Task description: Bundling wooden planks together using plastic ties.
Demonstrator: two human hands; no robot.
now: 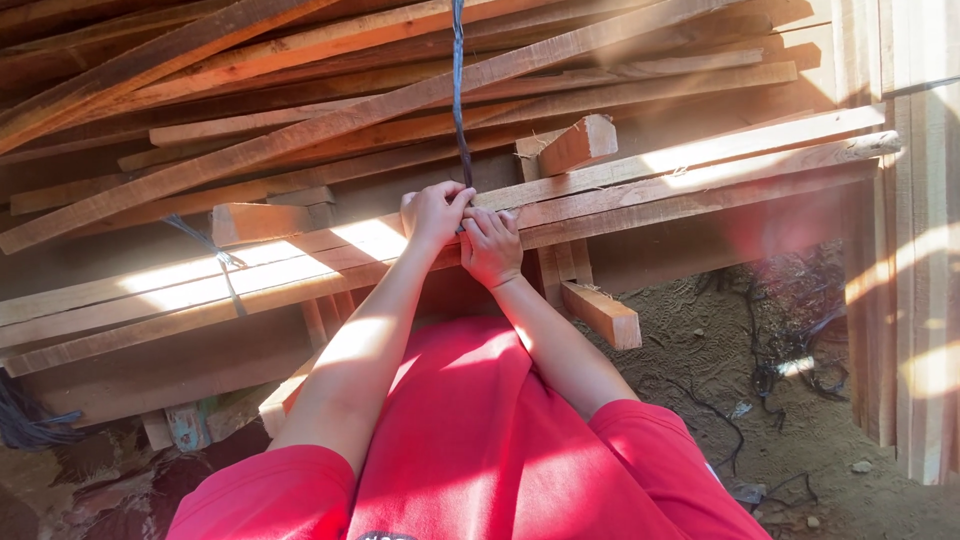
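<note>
The wooden slats (640, 180) are reddish-brown, paler where sunlit. The strap (459, 90) is dark grey-blue. The shirt (470, 450) is plain bright red

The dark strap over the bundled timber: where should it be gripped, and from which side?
Grip the dark strap low down, just above the long planks, coming from the near side. It runs taut and nearly straight up from there, and the left hand and right hand already pinch it at that point, probably the best spot for control.
</note>
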